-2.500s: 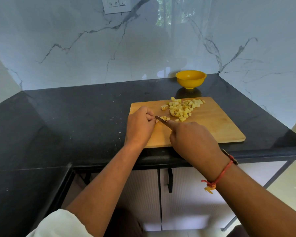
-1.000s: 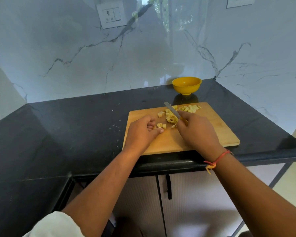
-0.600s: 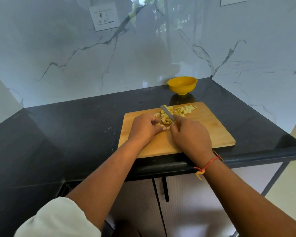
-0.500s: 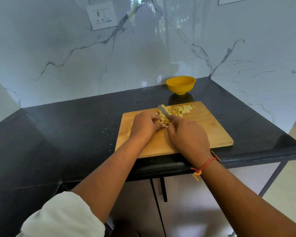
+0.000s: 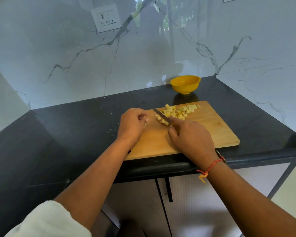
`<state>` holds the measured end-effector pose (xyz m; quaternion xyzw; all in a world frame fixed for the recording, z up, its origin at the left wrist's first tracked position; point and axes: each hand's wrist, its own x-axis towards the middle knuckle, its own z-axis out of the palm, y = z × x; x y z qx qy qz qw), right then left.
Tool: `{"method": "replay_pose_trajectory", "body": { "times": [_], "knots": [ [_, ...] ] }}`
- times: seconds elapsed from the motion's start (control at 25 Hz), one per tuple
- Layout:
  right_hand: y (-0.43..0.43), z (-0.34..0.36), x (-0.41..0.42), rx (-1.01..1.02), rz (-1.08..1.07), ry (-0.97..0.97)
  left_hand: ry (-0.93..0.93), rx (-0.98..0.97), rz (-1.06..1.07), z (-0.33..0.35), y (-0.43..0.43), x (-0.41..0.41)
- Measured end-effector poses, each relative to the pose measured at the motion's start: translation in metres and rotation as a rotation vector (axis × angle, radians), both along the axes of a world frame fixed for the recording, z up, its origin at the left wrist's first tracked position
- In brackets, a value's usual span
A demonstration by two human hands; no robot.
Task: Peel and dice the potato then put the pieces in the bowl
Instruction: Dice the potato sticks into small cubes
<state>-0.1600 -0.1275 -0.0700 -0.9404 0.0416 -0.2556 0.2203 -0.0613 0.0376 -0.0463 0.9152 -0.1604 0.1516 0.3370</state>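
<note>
"Where's the potato now?"

"Diced: the potato pieces (image 5: pixel 179 111) are heaped at the far edge of the cutting board (image 5: pixel 212 132). The right hand (image 5: pixel 191 139) clasps the knife (image 5: pixel 160 114), its blade among the left-most bits. The left hand (image 5: pixel 132 124) lies curled just left of them. I can't tell if it holds anything. The yellow bowl (image 5: pixel 185 83) sits farther back."

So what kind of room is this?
Probably a home kitchen: a black counter with cupboards under it, a wooden cutting board holding diced potato, and a knife in the right hand.

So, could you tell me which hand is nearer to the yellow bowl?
Right. The right hand, holding the knife, is on the cutting board in front of the bowl; the left hand is at its left edge, farther off.
</note>
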Motion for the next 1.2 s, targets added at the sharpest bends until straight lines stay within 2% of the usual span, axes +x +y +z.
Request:
{"method": "replay_pose_trajectory", "body": {
  "times": [0.12,0.28,0.48,0.64,0.96,1.2],
  "knots": [
    [0.000,-0.002,0.001,-0.030,-0.009,0.012,0.045,0.002,0.088,0.001,0.028,0.004],
    [0.001,-0.003,0.001,-0.081,0.009,0.026,0.206,0.083,0.030,0.000,0.034,0.003],
    [0.001,-0.005,0.001,-0.095,0.011,0.015,0.234,0.073,0.035,-0.001,0.030,0.008],
    [0.000,-0.005,0.002,-0.101,0.011,0.011,0.326,0.008,0.062,0.002,0.030,0.013],
    [0.002,-0.005,0.002,-0.103,-0.004,0.008,0.274,0.036,0.107,0.004,0.023,0.018],
    [0.002,-0.005,0.002,-0.088,0.000,0.002,0.278,-0.068,0.086,-0.001,0.027,0.019]
  ]
}}
